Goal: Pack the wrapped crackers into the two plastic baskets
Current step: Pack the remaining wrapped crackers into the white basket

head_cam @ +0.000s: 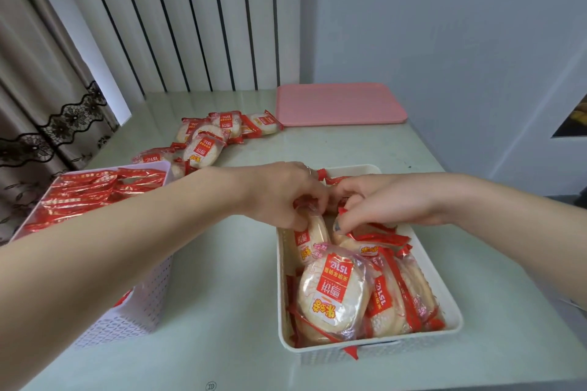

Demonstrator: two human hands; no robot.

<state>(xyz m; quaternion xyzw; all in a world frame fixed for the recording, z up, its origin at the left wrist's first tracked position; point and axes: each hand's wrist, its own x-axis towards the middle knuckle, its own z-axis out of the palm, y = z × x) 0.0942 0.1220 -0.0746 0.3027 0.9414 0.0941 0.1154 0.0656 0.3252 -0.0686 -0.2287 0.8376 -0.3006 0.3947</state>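
Observation:
A cream plastic basket (446,305) stands in front of me on the right, holding several round crackers in clear wrappers with red labels; one (333,292) lies on top near its front. Both hands reach into its far half. My left hand (286,197) pinches the top of an upright wrapped cracker (309,238). My right hand (381,200) has its fingers closed on the red end of another wrapped cracker beside it. A white lattice basket (139,305) on the left is packed with crackers standing on edge. A loose pile of wrapped crackers (206,143) lies further back on the table.
A pink tray-like lid (340,105) lies flat at the back right of the pale green table (222,263). A wall runs close along the right side, a striped panel stands behind, and a curtain hangs at the left.

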